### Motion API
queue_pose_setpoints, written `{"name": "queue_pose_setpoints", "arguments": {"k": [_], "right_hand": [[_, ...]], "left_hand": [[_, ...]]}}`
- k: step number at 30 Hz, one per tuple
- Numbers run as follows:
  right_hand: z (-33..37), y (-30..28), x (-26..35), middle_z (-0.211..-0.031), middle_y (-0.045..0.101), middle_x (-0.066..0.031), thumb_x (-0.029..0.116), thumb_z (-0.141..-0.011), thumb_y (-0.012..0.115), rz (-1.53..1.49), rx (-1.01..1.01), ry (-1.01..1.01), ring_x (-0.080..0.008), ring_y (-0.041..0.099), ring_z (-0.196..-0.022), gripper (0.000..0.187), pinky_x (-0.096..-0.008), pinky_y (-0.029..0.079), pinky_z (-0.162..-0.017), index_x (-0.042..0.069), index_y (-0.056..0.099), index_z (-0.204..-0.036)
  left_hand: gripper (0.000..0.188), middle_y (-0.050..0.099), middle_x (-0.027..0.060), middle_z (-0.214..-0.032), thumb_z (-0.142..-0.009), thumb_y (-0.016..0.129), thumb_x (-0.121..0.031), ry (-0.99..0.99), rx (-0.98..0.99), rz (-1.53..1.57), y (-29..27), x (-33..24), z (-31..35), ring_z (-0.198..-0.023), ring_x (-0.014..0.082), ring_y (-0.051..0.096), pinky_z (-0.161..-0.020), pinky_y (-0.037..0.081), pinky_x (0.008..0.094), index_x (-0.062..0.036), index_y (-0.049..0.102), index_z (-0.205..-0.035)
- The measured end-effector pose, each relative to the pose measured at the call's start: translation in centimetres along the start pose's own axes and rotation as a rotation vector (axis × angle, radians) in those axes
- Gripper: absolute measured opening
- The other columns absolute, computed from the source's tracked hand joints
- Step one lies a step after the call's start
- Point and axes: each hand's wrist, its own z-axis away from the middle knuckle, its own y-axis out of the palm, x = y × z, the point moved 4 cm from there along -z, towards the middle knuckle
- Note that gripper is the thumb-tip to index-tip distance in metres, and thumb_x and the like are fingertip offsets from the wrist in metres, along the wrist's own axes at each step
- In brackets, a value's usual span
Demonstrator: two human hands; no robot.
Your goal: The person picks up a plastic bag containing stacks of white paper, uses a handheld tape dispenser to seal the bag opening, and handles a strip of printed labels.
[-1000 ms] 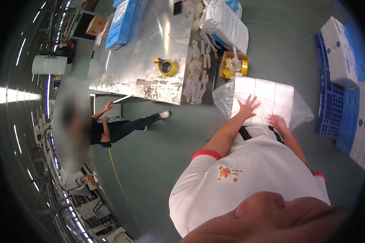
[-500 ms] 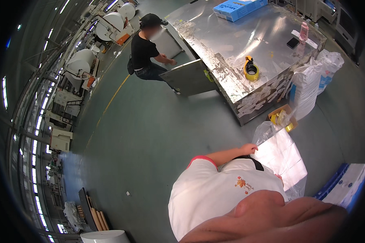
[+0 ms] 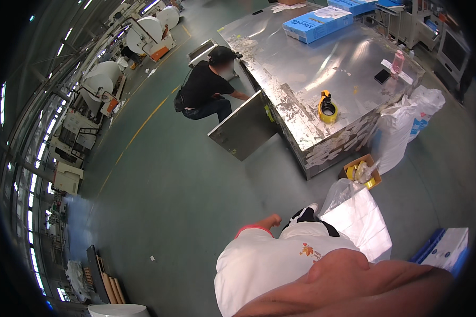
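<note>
My left hand (image 3: 273,220) hangs in front of my body with its fingers curled in, and nothing shows in it. To its right is a large white bundle (image 3: 357,222) in clear plastic, beside my legs. The loose, see-through plastic (image 3: 339,191) gathers at its far end. My left hand is apart from the bundle. My right hand is out of sight behind my body. My shoe (image 3: 313,207) shows on the green floor between the hand and the bundle.
A metal-topped workbench (image 3: 322,68) stands ahead, with a yellow tape dispenser (image 3: 328,110), phone (image 3: 382,76), pink bottle (image 3: 397,62) and blue box (image 3: 318,25). A co-worker (image 3: 206,87) squats by its open door (image 3: 243,127). A tape carton (image 3: 360,171) and white sacks (image 3: 396,132) stand nearby.
My left hand has left the plastic-wrapped bundle and moved left. A sliver of my right hand beside the bundle is now hidden. The co-worker has squatted lower, reaching toward the bench.
</note>
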Motion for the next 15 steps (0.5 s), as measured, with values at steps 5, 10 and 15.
{"name": "queue_pose_setpoints", "arguments": {"k": [5,10,15], "right_hand": [[-2.7,-0.3,-0.8,-0.116,0.055,-0.0136,0.038,-0.094,0.040,0.089,0.022,0.024,-0.0262,0.055,-0.105,0.046,-0.0357,0.045,-0.088,0.001,0.040,-0.121],[-1.8,-1.1,-0.9,-0.112,0.057,-0.0078,0.045,-0.089,0.048,0.147,-0.082,0.068,-0.0199,0.058,-0.095,0.050,-0.0301,0.045,-0.074,0.006,0.044,-0.119],[0.6,1.1,-1.9,-0.108,0.059,-0.0046,0.032,-0.088,0.052,-0.008,-0.192,0.093,-0.0153,0.056,-0.086,0.034,-0.0250,0.045,-0.071,0.010,0.048,-0.113]], "left_hand": [[0.031,0.063,0.0071,-0.070,-0.086,0.048,-0.033,-0.007,-0.246,0.594,-1.6,-1.5,-2.5,-0.058,0.0202,0.059,-0.055,0.048,0.0384,-0.0066,0.063,-0.082],[0.027,0.065,0.0077,-0.079,-0.088,0.051,-0.027,-0.014,-0.333,0.953,-5.6,-6.0,-3.0,-0.063,0.0155,0.060,-0.056,0.049,0.0301,-0.0039,0.060,-0.098],[0.026,0.064,0.0068,-0.085,-0.088,0.053,-0.025,0.314,-0.491,1.270,-17.9,-10.3,-3.8,-0.061,0.0110,0.058,-0.052,0.044,0.0246,-0.0074,0.057,-0.106]]}}
